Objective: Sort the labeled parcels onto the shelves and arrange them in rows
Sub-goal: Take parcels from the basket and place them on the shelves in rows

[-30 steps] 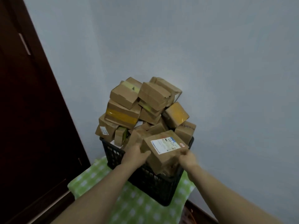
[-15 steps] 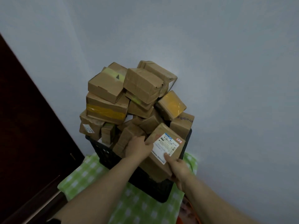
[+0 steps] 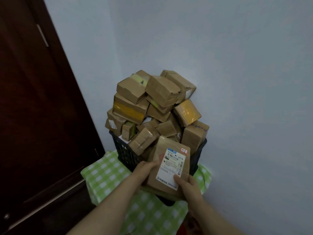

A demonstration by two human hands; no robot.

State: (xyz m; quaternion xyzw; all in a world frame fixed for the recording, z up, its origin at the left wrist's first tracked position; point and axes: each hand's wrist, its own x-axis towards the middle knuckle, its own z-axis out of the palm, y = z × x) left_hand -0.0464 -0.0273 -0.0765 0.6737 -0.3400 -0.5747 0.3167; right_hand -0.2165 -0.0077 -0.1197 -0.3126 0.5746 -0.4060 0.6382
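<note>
1. both hands are on one labelled parcel [image 3: 167, 173], a flat brown box held up in front of the black crate [image 3: 125, 150], tilted with its printed face towards the camera.
2. left hand [image 3: 145, 168] has the box's left edge: the thumb lies across the face at the side of the white label [image 3: 172, 160], and the other fingers wrap behind the box, out of sight.
3. right hand [image 3: 191, 187] grips the lower right corner, thumb pressing on the bottom of the label, fingers curled underneath the box.
4. the label carries barcodes and small print, mostly too fine to read. a small red sticker [image 3: 184, 151] sits just beside its upper right corner.
5. behind it, the pile of parcels [image 3: 160, 92] heaps well above the crate's rim, boxes leaning every which way against the pale wall [image 3: 237, 65].
6. in that heap there's a box with a yellow face [image 3: 188, 111] on the right, tipped on edge, and a box with a broad yellow tape band [image 3: 128, 111] on the left.
7. low on the left, a box with a small white tag [image 3: 111, 124] hangs out over the rim. on the right, a box with purple printing [image 3: 194, 134] stands in the crate's corner, just behind the held parcel.
8. the crate stands on a green checked cloth [image 3: 105, 175], in the corner where the wall meets a dark wooden door [image 3: 33, 116].
</note>
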